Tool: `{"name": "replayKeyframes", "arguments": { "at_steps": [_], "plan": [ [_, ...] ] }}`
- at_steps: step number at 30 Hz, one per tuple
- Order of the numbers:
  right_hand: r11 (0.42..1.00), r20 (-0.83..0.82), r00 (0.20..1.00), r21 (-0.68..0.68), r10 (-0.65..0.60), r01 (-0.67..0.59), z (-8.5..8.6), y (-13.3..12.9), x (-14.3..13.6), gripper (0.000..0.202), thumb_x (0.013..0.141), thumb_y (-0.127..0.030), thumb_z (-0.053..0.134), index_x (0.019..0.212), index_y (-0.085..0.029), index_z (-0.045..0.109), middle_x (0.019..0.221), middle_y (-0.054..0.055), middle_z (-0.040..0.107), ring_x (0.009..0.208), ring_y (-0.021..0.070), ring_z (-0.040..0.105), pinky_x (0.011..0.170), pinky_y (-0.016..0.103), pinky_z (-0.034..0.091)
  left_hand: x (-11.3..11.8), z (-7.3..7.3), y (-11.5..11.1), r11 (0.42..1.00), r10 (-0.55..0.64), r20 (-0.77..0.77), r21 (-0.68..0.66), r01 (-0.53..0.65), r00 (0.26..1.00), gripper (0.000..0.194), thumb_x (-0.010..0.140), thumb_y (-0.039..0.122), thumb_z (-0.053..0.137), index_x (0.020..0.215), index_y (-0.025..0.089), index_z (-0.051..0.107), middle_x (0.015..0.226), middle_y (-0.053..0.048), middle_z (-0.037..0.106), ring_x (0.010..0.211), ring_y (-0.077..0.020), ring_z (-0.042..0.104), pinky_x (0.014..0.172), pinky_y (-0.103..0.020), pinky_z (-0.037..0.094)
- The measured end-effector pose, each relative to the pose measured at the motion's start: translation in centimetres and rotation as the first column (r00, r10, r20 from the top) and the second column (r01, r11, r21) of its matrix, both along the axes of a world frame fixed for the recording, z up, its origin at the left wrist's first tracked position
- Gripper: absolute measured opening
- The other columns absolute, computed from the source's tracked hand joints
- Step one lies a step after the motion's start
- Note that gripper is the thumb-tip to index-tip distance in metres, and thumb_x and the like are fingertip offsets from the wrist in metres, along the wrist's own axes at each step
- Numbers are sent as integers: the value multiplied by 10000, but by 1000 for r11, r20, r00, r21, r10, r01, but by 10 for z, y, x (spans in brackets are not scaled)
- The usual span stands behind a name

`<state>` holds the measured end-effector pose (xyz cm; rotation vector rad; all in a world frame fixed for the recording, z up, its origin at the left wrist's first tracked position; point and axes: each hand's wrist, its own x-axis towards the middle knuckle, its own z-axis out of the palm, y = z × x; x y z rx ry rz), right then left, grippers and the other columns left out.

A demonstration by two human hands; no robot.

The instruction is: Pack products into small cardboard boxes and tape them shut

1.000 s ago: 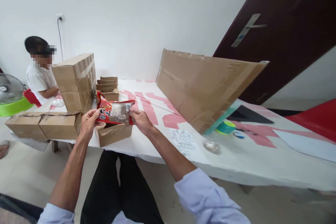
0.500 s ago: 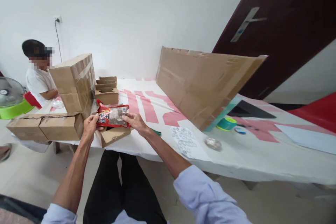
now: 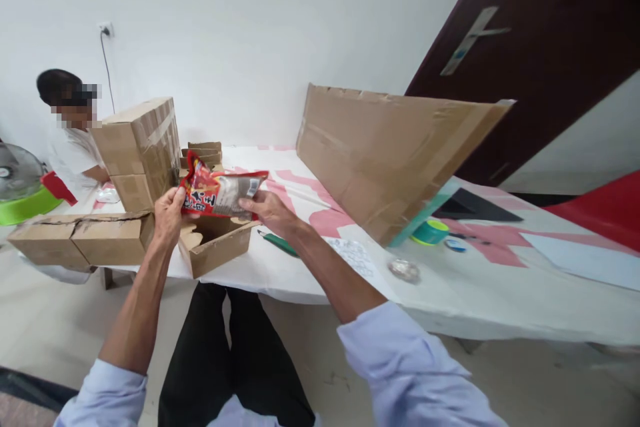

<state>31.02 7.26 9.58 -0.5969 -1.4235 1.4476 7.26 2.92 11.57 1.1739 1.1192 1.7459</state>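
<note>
A red plastic food packet (image 3: pixel 220 192) with a grey-brown, partly clear panel is stretched between both hands. My left hand (image 3: pixel 170 213) is closed on its left edge. Pinching the right end, my right hand (image 3: pixel 273 212) has its thumb on the front face; the other fingers are mostly behind. Just below the packet stands an open cardboard box (image 3: pixel 217 255), its inside dark and partly hidden by the packet. A green-handled tool (image 3: pixel 280 243) lies beside the box, partly under my right forearm.
Closed cardboard boxes (image 3: pixel 83 240) and a taped carton stack (image 3: pixel 140 153) stand at left, near a seated person (image 3: pixel 75 140). Another open box (image 3: pixel 205 155) sits behind. A large cardboard sheet (image 3: pixel 385 153), a tape roll (image 3: pixel 430 232) and a wrapped bundle (image 3: pixel 404 271) are rightward.
Both hands have lifted the packet up and slightly right, away from the front box, so the box's opening now shows. More of the green-handled tool is visible.
</note>
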Motion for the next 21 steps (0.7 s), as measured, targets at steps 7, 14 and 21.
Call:
{"name": "replayKeyframes", "arguments": {
  "at_steps": [7, 14, 21],
  "plan": [
    [919, -141, 928, 150, -345, 364, 9, 36, 52, 469, 681, -515, 926, 1018, -228, 770, 945, 25, 808, 892, 205, 752, 815, 347, 609, -26, -3, -31, 990, 138, -576, 68, -121, 806, 538, 762, 636, 810, 1086, 209, 761, 1287, -119, 732, 1300, -349, 646, 1102, -490, 528],
    [842, 144, 838, -53, -526, 538, -72, 67, 75, 601, 499, -567, 938, 879, -168, 699, 747, 23, 736, 692, 183, 664, 627, 316, 530, -44, -85, -36, 984, -149, -795, -180, 6, 588, 935, 536, 534, 985, 1358, 240, 649, 1619, -175, 385, 1556, -449, 367, 1256, -595, 379],
    [926, 258, 907, -95, -332, 366, -118, 86, 36, 491, 520, -500, 937, 792, -169, 698, 674, 35, 703, 705, 222, 673, 631, 343, 551, -55, -90, -55, 951, -268, -827, -144, 275, 494, 950, 568, 505, 1016, 1404, 289, 619, 1730, -165, 220, 1581, -465, 332, 1260, -602, 375]
  ]
}}
